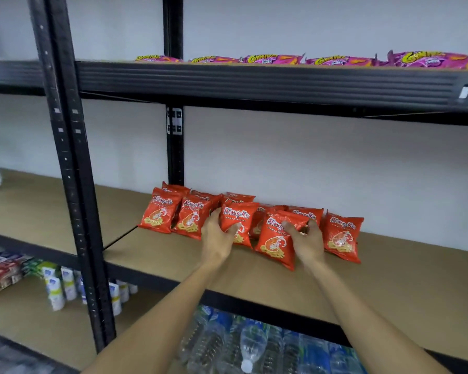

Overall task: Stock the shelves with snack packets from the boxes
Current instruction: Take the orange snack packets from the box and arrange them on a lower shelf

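**On the middle shelf [389, 279], red packets [158, 211] stood in a row**

Below both hands, close to the person, clear water bottles [249, 344] lay packed together on the low shelf. They looked round, shiny and bumpy. Above them, two bare arms reached over the middle shelf. Its board was flat, brown and smooth, like pressed wood, with a black metal edge.

The left hand [218, 233] had its fingers and thumb curled round the side of the left packet [239, 221]. The right hand [305, 238] gripped the top of the right packet [274, 240], which leaned forward on the board. Both bags were puffy, crinkly and glossy, with a prawn picture on the front.

Two more red packets stood left of the left hand, and one stood just right of the right hand. Behind the hands, more of them leaned near the white wall.

High above the hands, pink packets [276, 59] lay flat on the top shelf.

The job looked only partly done. One short row was up, and lots of bare board right of the right hand could take more bags. No boxes showed, so I could not tell how many packets were left.
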`<control>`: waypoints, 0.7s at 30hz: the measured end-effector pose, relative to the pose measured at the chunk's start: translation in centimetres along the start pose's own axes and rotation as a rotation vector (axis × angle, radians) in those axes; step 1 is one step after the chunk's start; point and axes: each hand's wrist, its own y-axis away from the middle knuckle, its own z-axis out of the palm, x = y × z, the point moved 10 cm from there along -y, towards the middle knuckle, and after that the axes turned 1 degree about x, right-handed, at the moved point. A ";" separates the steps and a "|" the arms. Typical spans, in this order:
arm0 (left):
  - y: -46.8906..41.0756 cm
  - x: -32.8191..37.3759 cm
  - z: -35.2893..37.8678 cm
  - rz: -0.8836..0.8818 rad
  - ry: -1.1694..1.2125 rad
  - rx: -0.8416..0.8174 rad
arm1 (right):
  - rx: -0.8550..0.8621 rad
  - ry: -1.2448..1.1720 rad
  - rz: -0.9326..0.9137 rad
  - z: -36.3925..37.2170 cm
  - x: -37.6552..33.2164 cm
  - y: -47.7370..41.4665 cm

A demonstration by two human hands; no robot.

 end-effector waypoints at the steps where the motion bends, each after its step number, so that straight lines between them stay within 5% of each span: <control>1: -0.8 -1.1 -0.1 -0.024 -0.006 0.014 | -0.007 0.024 0.000 0.6 -0.4 0.1; 9: -1.2 -1.1 -0.5 0.062 -0.382 0.149 | 0.039 0.149 -0.035 2.6 -0.3 -1.4; 21: -1.1 -1.3 0.6 0.180 -0.585 0.130 | 0.177 0.313 -0.153 4.1 -3.4 0.0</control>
